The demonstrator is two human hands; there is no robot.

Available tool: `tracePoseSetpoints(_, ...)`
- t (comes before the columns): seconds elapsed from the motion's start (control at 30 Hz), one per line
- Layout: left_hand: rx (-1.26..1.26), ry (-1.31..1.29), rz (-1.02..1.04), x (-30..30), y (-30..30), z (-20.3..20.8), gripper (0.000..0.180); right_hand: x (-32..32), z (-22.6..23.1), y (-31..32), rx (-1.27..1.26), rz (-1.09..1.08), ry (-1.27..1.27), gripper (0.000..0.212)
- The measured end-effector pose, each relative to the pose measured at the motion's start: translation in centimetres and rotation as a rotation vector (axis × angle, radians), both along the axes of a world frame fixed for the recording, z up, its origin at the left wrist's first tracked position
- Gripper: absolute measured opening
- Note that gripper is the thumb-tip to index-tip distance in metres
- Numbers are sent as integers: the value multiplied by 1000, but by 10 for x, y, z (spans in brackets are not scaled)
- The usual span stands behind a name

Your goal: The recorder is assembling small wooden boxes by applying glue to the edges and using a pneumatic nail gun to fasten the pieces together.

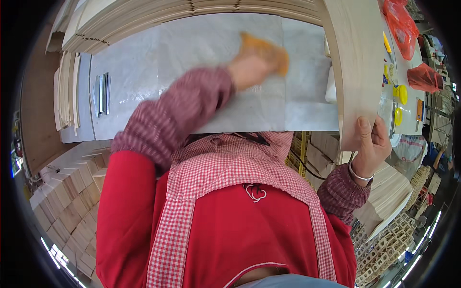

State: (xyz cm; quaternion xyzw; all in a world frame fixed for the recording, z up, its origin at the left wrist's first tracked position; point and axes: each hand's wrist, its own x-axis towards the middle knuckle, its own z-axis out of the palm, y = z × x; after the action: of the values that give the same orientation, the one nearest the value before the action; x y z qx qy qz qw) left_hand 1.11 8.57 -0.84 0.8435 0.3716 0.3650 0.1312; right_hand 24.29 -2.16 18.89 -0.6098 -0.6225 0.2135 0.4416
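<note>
1. Since the grey-covered table [307, 115] is the biggest thing here, start with that: it has a bit of shine, so I'd guess loose stuff slides on it pretty easily.

2. Next size down is the stacked wood [144, 19] along the back. Nobody's touching it.

3. Then the long pale board [357, 57], over the table's right end, its near end poking past the front edge. Can't tell if it's flat or tilted up. Looks thin, stiff and fairly light to me, smooth on the face, with corners that'd probably dent if knocked. The right hand [373, 146] is pinching its near end at the right corner, thumb on the face, fingers at the edge and partly hidden. OK for steadying, but I'd expect it to twist if lifted from there; I'd grab both long edges around mid-length.

4. Smaller again: the orange cloth [261, 46], out over the middle of the table under the left hand [247, 72]. Should be soft, floppy, next to weightless, impossible to break. Best bunched up or pressed under a palm, imo. The hand's motion-blurred, so I honestly can't tell if those fingers are pinching or just pressing.
</note>
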Motion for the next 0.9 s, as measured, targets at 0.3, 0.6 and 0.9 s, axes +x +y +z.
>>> tracePoseSetpoints(0.3, 248, -40, -38, 4, -102, 0, 37, -6, -28, -10, -21, -29, -41, 26)
tracePoseSetpoints(0.6, 113, 172, 523, -201, -44, -9, 36, -54, -82, 26, 314, 454, -552, 23)
tracePoseSetpoints(0.9, -198, -254, 686, -159, -42, 16, 25, -47, -112, 49, 273, 493, -625, 20)
